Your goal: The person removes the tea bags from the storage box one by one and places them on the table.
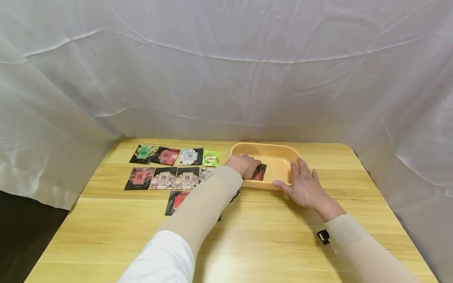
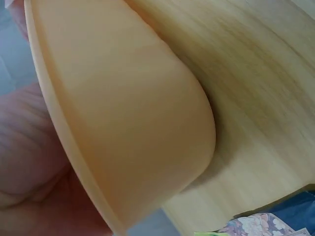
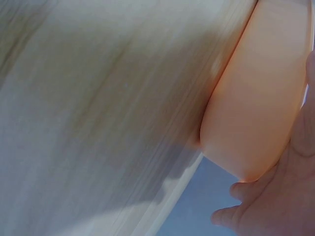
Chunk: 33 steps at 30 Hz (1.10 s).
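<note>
An orange plastic bin (image 1: 277, 162) stands at the back of the wooden table. My left hand (image 1: 244, 166) reaches over its left end, fingers curled down at a dark tea sachet (image 1: 260, 173) with a reddish print. The hand covers part of that sachet. In the left wrist view, the left hand (image 2: 32, 162) shows behind the bin's wall (image 2: 133, 108); its fingertips are hidden. My right hand (image 1: 306, 186) rests against the bin's right end with straight, spread fingers, the thumb along the front rim. The right wrist view also has the right hand (image 3: 275, 196) against the bin's outside (image 3: 256, 98).
Left of the bin, tea sachets lie in rows, among them a green one (image 1: 143, 153), a white-and-black one (image 1: 191, 156) and a bright yellow-green one (image 1: 211, 158). A red-and-black sachet (image 1: 177, 202) lies nearer, partly behind my left forearm. A pale curtain (image 1: 226, 78) hangs behind the table.
</note>
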Each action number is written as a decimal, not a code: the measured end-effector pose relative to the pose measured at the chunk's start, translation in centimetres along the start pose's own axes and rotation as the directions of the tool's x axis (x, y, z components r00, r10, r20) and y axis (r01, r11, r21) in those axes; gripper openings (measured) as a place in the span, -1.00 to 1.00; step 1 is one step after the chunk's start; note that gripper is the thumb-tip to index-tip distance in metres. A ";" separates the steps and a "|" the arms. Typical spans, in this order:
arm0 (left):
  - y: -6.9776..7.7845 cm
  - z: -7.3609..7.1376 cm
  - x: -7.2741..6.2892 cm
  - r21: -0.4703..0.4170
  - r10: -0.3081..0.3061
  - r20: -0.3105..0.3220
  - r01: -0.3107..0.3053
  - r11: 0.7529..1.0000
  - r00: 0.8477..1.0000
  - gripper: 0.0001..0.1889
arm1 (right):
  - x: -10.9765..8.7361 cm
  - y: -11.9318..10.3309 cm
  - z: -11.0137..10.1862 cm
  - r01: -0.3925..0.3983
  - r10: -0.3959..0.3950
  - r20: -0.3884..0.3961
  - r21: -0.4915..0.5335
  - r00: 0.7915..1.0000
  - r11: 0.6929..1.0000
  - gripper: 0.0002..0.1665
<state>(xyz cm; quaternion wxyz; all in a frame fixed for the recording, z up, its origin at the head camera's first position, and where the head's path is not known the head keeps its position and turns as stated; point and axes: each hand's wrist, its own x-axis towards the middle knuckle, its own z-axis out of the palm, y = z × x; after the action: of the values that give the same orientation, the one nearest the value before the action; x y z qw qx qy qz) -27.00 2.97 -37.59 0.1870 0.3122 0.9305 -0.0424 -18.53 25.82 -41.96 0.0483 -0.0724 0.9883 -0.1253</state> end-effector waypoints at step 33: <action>-0.5 1.3 1.9 -0.156 0.000 -0.212 -0.034 0.987 0.977 0.06 | -0.2 -0.2 0.0 -0.003 0.003 0.002 0.014 1.000 1.000 0.38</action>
<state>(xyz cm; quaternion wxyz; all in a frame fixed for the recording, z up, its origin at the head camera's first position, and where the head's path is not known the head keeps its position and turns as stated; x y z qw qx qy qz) -28.27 3.42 -39.54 0.1117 0.3072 0.9427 0.0667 -18.31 25.66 -41.89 0.0499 -0.0705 0.9875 -0.1319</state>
